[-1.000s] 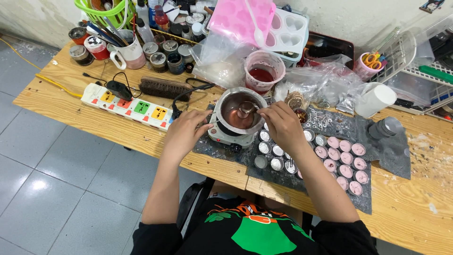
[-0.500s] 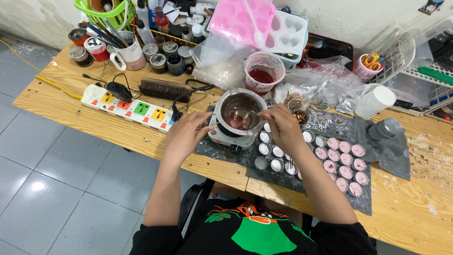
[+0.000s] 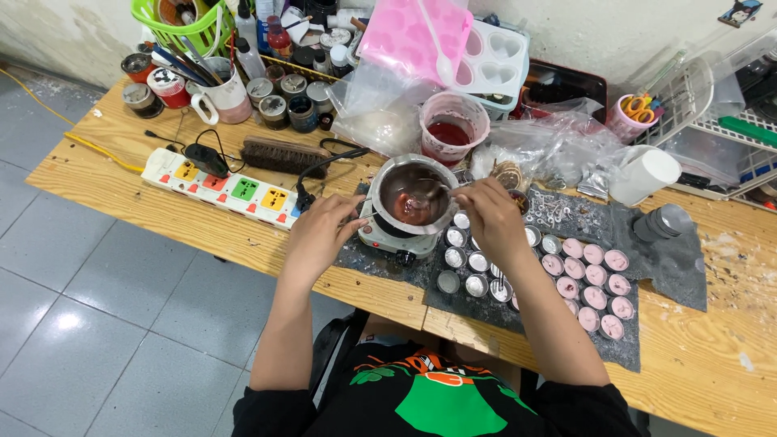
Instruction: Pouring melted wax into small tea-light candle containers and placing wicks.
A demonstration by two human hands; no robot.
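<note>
A small metal pot [image 3: 414,194] of dark pink melted liquid sits on a little white hotplate [image 3: 388,236] at the middle of the wooden table [image 3: 146,202]. My left hand [image 3: 320,235] rests against the pot's left side by its handle. My right hand [image 3: 490,214] is shut on a thin metal spoon [image 3: 441,192] whose tip is in the liquid. Just right of the pot, several small round tins [image 3: 473,263] stand on a dark grey mat [image 3: 672,267]; the ones further right [image 3: 595,279] hold pink wax.
A white power strip [image 3: 231,188] and a brush [image 3: 283,154] lie to the left. Behind the pot are a pink-stained cup [image 3: 453,129], pink and white moulds [image 3: 453,44], plastic bags [image 3: 558,146], jars, a mug [image 3: 220,99] and a green basket [image 3: 174,20]. A white cup [image 3: 647,174] stands at right.
My right hand has shifted slightly with the spoon over the pot. My left hand stays beside the pot.
</note>
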